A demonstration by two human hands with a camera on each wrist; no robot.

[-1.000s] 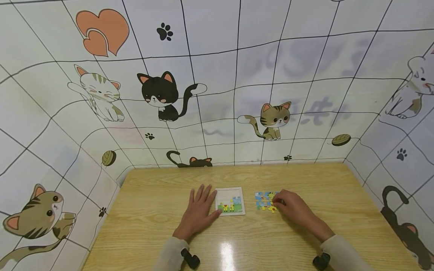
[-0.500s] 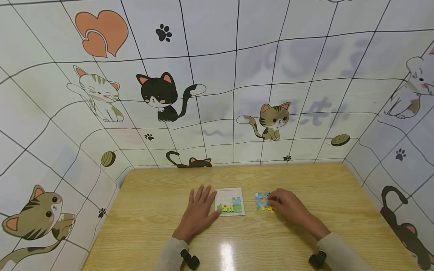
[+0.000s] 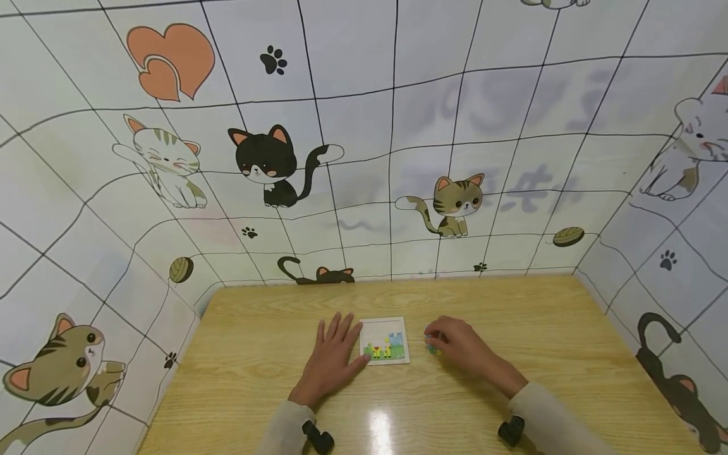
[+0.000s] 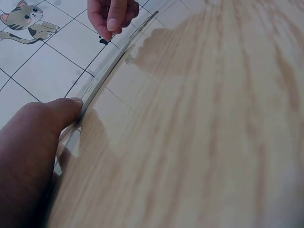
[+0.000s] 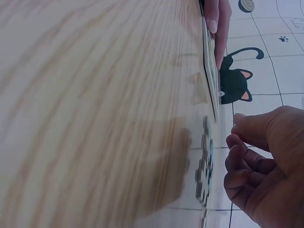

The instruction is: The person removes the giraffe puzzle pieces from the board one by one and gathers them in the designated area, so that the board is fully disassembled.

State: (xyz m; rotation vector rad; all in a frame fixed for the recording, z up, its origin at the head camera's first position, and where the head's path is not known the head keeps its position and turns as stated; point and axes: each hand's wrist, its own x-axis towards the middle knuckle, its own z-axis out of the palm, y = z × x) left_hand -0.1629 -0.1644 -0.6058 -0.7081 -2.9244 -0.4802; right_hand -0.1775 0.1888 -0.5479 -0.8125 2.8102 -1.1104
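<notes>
A small white puzzle board point(image 3: 385, 340) with a coloured picture along its lower part lies flat on the wooden table point(image 3: 273, 392). My left hand point(image 3: 334, 352) lies flat beside it, fingers straight, thumb point(image 4: 57, 116) against the board's left edge point(image 4: 108, 66). My right hand point(image 3: 454, 343) hovers over a little heap of loose puzzle pieces point(image 5: 205, 166) just right of the board. Its fingers point(image 5: 242, 156) are curled close above the pieces. In the head view only a sliver of the pieces point(image 3: 431, 349) shows under the hand. I see no piece between the fingers.
Walls point(image 3: 364, 158) papered with cartoon cats close in the table at the back, left and right. The table's far edge point(image 3: 392, 281) meets the back wall. Both sleeves reach in from the near edge.
My right hand has slid left over the heap of pieces and now covers nearly all of it. The left hand and the board have not moved.
</notes>
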